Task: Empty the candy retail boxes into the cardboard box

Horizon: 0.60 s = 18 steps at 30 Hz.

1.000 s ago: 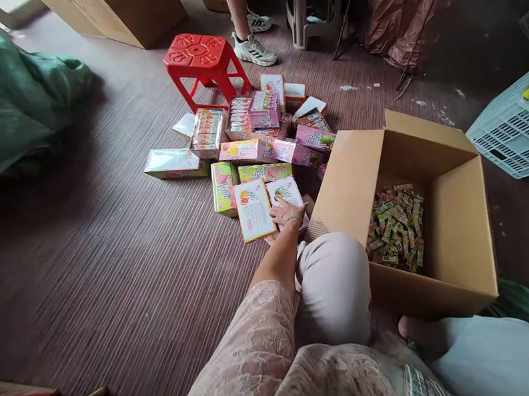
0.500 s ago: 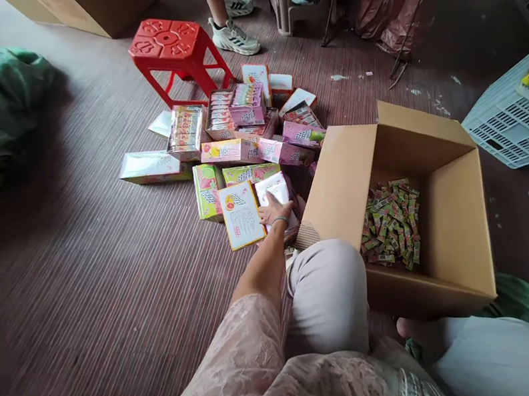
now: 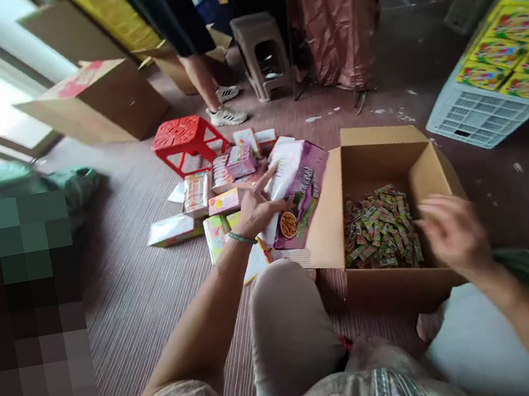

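My left hand [image 3: 257,211] grips a purple display box [image 3: 306,187] by its white side, with the fingers spread along it. The box is tilted above the left flap of the open cardboard carton [image 3: 380,162]. Inside that carton lies a heap of small green wrapped sticks [image 3: 381,229]. Over the carton's right wall is my right hand [image 3: 456,233], its fingers curled together and a little blurred. What they pinch, if anything, I cannot make out. Behind my left hand, a pile of candy boxes [image 3: 196,194] lies on the floor, partly covered by the purple box.
A red stool [image 3: 185,133] stands behind the pile, with a person's shoes [image 3: 227,115] beyond it. At right is a white crate [image 3: 477,108] loaded with yellow packs [image 3: 505,60]. A grey stool [image 3: 257,33] and large cartons [image 3: 106,103] stand farther back.
My left hand has lifted the purple box off the pile towards the carton. My right hand has come into view at the carton's right wall. The view has tipped up.
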Each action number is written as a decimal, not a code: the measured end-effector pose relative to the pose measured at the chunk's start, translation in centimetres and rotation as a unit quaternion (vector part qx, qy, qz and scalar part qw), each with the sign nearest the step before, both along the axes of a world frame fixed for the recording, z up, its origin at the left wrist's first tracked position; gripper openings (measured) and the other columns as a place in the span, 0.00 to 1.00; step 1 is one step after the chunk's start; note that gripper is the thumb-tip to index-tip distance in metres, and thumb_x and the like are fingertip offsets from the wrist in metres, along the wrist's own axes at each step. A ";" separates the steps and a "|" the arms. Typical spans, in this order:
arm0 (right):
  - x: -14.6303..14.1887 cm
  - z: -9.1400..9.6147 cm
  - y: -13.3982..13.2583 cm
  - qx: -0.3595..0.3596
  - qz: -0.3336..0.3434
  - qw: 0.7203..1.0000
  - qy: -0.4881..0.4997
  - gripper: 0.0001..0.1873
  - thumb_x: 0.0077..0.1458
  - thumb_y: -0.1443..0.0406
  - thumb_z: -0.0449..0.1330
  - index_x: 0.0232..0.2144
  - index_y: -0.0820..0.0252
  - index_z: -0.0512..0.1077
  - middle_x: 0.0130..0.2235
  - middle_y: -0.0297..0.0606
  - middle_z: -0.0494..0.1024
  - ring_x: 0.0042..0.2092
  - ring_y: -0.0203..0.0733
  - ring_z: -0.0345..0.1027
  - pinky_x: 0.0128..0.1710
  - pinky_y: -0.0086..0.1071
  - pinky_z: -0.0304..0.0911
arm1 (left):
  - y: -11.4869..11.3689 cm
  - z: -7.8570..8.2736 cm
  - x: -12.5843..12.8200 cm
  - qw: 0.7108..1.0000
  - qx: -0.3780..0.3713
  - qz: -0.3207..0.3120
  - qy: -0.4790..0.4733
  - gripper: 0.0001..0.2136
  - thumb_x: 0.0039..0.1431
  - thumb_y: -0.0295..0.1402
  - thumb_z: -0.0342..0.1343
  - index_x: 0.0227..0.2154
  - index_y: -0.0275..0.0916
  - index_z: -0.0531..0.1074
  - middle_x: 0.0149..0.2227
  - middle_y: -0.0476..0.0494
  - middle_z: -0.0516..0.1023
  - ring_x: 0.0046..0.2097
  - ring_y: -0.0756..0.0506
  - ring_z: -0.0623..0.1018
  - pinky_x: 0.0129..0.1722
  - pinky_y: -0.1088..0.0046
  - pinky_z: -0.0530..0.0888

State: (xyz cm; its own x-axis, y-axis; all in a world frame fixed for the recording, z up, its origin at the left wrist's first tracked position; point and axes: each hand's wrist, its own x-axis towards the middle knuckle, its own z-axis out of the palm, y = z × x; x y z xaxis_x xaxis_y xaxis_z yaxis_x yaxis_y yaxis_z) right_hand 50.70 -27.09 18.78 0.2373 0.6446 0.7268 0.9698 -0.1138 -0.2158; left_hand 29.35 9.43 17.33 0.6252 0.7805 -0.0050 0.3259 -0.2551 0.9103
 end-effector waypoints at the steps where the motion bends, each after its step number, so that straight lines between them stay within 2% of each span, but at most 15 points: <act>1: -0.8 -0.2 1.8 -0.031 0.062 0.997 -0.034 0.15 0.69 0.64 0.60 0.56 0.50 0.75 0.49 0.48 0.81 0.54 0.52 0.75 0.54 0.51 0.71 | -1.9 1.7 1.5 0.998 -0.014 -0.058 0.006 0.41 0.35 0.31 0.70 0.61 0.38 0.76 0.46 0.46 0.82 0.47 0.35 0.80 0.45 0.62 0.79; 3: -2.1 -0.1 4.9 -0.077 0.124 0.985 -0.092 0.13 0.72 0.60 0.57 0.53 0.56 0.75 0.52 0.47 0.80 0.58 0.51 0.71 0.59 0.49 0.67 | -5.7 4.0 4.1 0.985 -0.063 -0.158 0.018 0.41 0.35 0.32 0.70 0.61 0.38 0.76 0.46 0.46 0.83 0.47 0.34 0.80 0.44 0.62 0.78; 4: -2.5 0.1 5.9 -0.094 0.132 0.980 -0.112 0.13 0.73 0.58 0.56 0.49 0.58 0.76 0.49 0.46 0.80 0.55 0.50 0.71 0.59 0.48 0.66 | -7.4 4.5 5.1 0.976 -0.092 -0.194 0.022 0.41 0.35 0.32 0.70 0.60 0.38 0.77 0.46 0.46 0.83 0.48 0.34 0.80 0.45 0.62 0.78; 6: -2.6 0.2 6.4 -0.140 0.136 0.972 -0.133 0.16 0.73 0.54 0.56 0.41 0.59 0.76 0.43 0.45 0.79 0.49 0.49 0.70 0.58 0.47 0.63 | -10.2 4.3 6.7 0.959 -0.148 -0.240 0.025 0.40 0.35 0.32 0.70 0.59 0.37 0.77 0.48 0.44 0.83 0.51 0.33 0.79 0.46 0.62 0.77; 8: -2.4 -0.3 5.5 -0.192 0.156 0.961 -0.126 0.18 0.71 0.51 0.57 0.38 0.59 0.75 0.40 0.43 0.78 0.46 0.48 0.68 0.55 0.45 0.62 | -11.9 3.2 7.7 0.946 -0.196 -0.258 0.032 0.39 0.35 0.31 0.69 0.58 0.36 0.79 0.48 0.42 0.83 0.52 0.33 0.79 0.47 0.62 0.77; 10: -2.1 -1.2 4.3 -0.245 0.186 0.946 -0.099 0.16 0.71 0.55 0.59 0.36 0.59 0.75 0.38 0.41 0.78 0.43 0.47 0.67 0.51 0.43 0.61 | -12.6 1.7 8.5 0.937 -0.232 -0.256 0.048 0.38 0.34 0.30 0.68 0.57 0.36 0.79 0.46 0.43 0.84 0.50 0.33 0.80 0.45 0.62 0.77; 13: -1.4 -2.3 3.1 -0.295 0.212 0.931 -0.040 0.11 0.69 0.67 0.56 0.34 0.60 0.75 0.33 0.37 0.76 0.35 0.42 0.64 0.42 0.39 0.57 | -13.0 -0.2 9.8 0.913 -0.303 -0.266 0.060 0.39 0.33 0.28 0.66 0.57 0.36 0.78 0.43 0.43 0.85 0.45 0.35 0.81 0.41 0.64 0.76; 15: -0.9 -1.9 2.8 -0.277 0.221 0.935 0.002 0.11 0.67 0.71 0.55 0.32 0.60 0.74 0.32 0.36 0.76 0.34 0.41 0.62 0.40 0.38 0.54 | -13.0 -1.0 10.7 0.883 -0.370 -0.283 0.052 0.38 0.32 0.27 0.65 0.56 0.35 0.79 0.41 0.42 0.85 0.42 0.35 0.82 0.39 0.64 0.76; 18: 0.4 0.0 2.4 -0.206 0.221 0.951 0.062 0.12 0.67 0.71 0.54 0.31 0.59 0.72 0.32 0.37 0.74 0.35 0.42 0.62 0.41 0.38 0.53 | -12.8 -1.9 12.0 0.846 -0.435 -0.299 0.075 0.29 0.35 0.32 0.66 0.47 0.36 0.81 0.35 0.42 0.84 0.34 0.37 0.82 0.36 0.61 0.77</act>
State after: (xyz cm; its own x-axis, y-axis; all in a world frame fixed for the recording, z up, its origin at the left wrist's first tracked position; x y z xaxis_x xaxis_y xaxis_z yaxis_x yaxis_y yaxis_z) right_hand 51.07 -24.64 18.76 -0.0560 0.9250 0.3758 0.9127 0.2000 -0.3564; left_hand 41.32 -3.39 15.41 0.8482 -0.0143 -0.5296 0.5040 0.3294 0.7984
